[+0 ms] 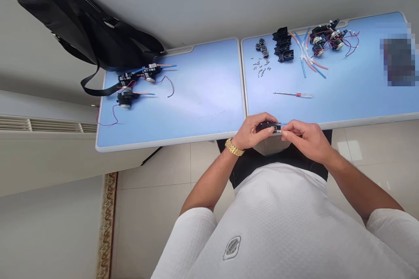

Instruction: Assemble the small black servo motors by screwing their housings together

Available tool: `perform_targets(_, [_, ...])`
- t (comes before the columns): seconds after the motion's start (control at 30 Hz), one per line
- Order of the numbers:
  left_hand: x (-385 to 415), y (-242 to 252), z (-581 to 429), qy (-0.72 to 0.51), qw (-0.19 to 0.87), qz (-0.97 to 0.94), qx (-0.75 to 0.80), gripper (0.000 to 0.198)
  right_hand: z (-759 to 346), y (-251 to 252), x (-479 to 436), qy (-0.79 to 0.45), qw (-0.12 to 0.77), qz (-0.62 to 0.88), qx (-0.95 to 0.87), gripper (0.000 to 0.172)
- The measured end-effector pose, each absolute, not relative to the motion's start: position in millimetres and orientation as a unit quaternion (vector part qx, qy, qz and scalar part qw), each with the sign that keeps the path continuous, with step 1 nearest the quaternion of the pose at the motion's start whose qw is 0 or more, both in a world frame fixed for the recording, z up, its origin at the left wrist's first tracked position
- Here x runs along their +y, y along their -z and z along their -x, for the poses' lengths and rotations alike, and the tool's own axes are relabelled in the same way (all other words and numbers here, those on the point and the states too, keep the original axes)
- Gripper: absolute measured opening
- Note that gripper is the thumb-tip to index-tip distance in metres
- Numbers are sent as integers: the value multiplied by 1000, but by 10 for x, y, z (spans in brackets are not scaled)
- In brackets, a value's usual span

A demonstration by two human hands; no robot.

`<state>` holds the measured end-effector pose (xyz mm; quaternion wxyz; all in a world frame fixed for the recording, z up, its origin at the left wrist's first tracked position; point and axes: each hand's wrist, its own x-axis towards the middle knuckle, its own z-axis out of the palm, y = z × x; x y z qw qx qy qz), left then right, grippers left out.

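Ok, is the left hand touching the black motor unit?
Touching. The head view shows the left hand curled around the black motor unit, with no gap between them.

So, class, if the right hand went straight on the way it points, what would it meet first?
The small black motor unit in the left hand: the fingers of the right hand look almost at its end, though depth is unclear.

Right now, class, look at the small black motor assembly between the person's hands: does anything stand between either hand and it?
Nothing visible stands in the way. The left hand wraps directly around the small black motor assembly, and the right hand pinches its other end, touching it directly.
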<state>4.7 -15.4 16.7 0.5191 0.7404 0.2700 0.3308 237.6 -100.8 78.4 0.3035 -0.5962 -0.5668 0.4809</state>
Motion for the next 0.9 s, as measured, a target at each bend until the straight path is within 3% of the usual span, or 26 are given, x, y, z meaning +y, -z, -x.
perform_targets(0.9, [-136,-165,-43,-319,517,-743,280,51,-2420,-773,-932,-538,291,561,-558,28])
